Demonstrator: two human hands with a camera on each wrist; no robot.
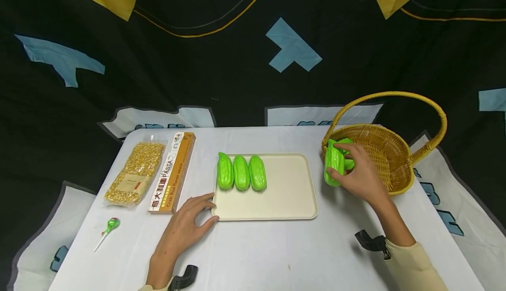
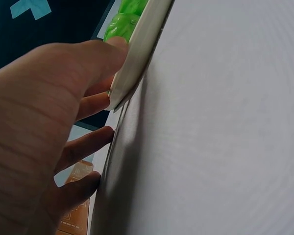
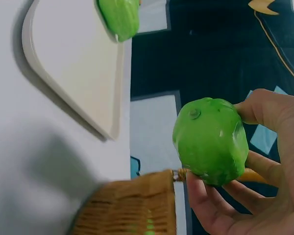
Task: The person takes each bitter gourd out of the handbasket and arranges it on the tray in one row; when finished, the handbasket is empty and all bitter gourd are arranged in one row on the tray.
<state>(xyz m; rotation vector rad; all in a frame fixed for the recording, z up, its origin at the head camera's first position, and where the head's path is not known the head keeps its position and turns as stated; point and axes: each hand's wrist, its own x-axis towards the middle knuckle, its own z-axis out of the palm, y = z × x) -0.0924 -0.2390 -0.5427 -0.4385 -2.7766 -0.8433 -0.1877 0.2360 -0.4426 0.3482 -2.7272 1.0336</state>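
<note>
A person sits at a desk (image 1: pixel 253 256) covered with a white cloth, seen from above. The right hand (image 1: pixel 361 176) holds a green gourd (image 1: pixel 334 162) just over the near rim of a wicker basket (image 1: pixel 389 150) at the right side of the desk; the grip is closed around the gourd, thumb on one side and fingers curled on the other. A second green gourd shows partly behind it, inside the basket. In the right wrist view the gourd (image 3: pixel 210 141) fills the curled fingers (image 3: pixel 220 196), end-on, above the basket's edge (image 3: pixel 132 208).

The left hand (image 1: pixel 186 227) rests on the desk with relaxed, spread fingers, its grip open, fingertips touching the near left corner of a cream tray (image 1: pixel 284 194). The left wrist view shows the fingers (image 2: pixel 95 105) against the tray's rim (image 2: pixel 137 58).

On the tray's left part lie three gourds (image 1: pixel 241 172) side by side, touching. Left of the tray lie a pasta box (image 1: pixel 172 172), a bag of corn kernels (image 1: pixel 135 173) beside it, and nearer, a green lollipop (image 1: pixel 108 228).
</note>
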